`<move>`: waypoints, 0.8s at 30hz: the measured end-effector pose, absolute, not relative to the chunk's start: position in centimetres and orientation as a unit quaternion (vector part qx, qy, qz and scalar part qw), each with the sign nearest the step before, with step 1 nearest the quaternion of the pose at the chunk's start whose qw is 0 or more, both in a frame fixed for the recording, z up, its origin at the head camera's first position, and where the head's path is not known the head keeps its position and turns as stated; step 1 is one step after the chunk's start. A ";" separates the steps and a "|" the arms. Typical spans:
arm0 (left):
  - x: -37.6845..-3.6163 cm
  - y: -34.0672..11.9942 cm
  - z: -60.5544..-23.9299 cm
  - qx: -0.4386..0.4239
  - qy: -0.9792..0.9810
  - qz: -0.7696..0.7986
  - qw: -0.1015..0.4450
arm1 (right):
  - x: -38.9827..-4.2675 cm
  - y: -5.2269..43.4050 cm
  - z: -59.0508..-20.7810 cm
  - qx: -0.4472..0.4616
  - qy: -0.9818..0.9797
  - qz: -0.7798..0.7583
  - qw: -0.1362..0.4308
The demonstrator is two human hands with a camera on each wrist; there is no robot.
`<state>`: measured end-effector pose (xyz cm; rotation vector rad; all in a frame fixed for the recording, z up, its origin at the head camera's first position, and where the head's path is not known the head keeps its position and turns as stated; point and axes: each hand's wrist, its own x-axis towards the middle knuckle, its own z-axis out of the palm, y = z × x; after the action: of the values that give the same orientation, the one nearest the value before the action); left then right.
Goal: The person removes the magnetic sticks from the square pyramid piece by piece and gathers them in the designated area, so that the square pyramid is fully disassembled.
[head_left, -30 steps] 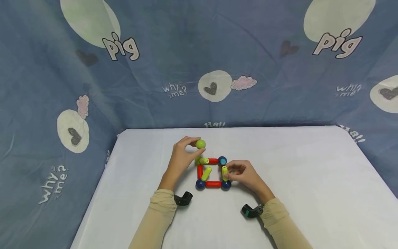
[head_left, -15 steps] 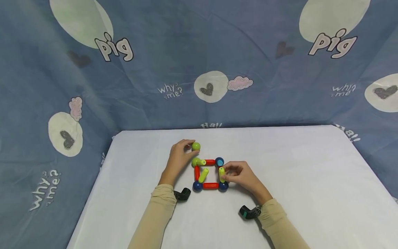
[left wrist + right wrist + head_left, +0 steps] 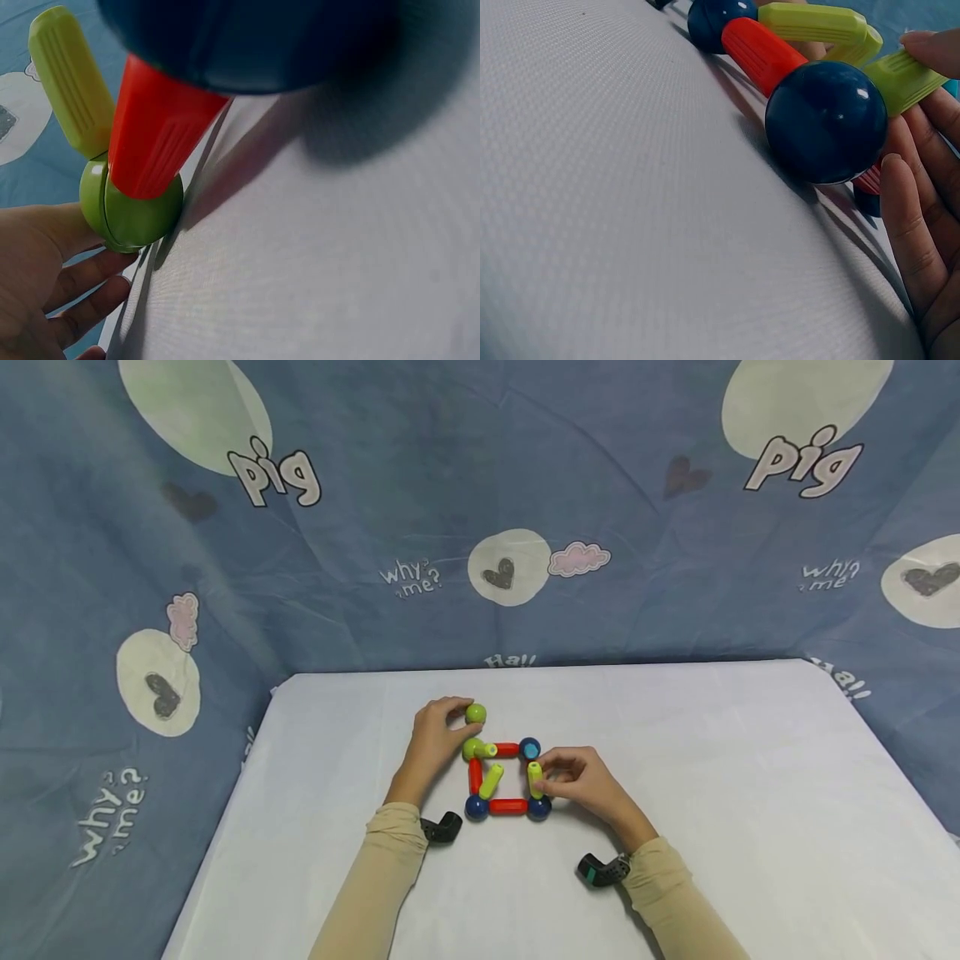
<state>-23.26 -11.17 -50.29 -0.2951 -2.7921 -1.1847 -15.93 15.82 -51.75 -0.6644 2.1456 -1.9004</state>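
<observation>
My left hand (image 3: 437,742) pinches a green ball (image 3: 476,713) between fingers and thumb, just beyond the far left corner of a square frame of magnetic rods and balls. That corner is another green ball (image 3: 472,749), with a yellow-green rod (image 3: 73,86) rising from it. In the left wrist view the held ball is hidden. My right hand (image 3: 588,783) pinches a yellow-green rod (image 3: 535,781) that stands on the near right blue ball (image 3: 826,122). A further yellow-green rod (image 3: 491,782) leans up from the near left blue ball (image 3: 476,808). Red rods (image 3: 508,807) form the sides.
A blue ball (image 3: 529,747) with a light blue piece on it makes the far right corner. White cloth (image 3: 712,777) covers the table around the frame. Behind it hangs a blue printed curtain (image 3: 637,610).
The head view has shifted slightly. My left hand, with its green ball, has moved a little left, uncovering the green corner ball. My right hand keeps its hold on the rod.
</observation>
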 end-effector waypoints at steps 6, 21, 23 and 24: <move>-23.3 -11.2 -50.3 -0.101 -0.915 -0.387 0.053 | -16.0 15.8 -51.7 -0.219 0.725 -0.645 0.100; -23.2 -11.2 -50.4 -0.094 -0.914 -0.391 0.040 | -15.9 15.8 -51.8 -0.224 0.723 -0.646 0.101; -23.2 -11.3 -50.4 -0.092 -0.915 -0.392 0.038 | -15.9 15.8 -51.9 -0.223 0.725 -0.644 0.101; -23.2 -11.3 -50.4 -0.091 -0.914 -0.393 0.036 | -15.9 15.8 -51.9 -0.222 0.726 -0.643 0.101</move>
<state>-23.15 -11.29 -50.38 -0.2795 -2.8081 -1.2079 -15.94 15.81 -51.89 -0.6571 2.1452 -1.8996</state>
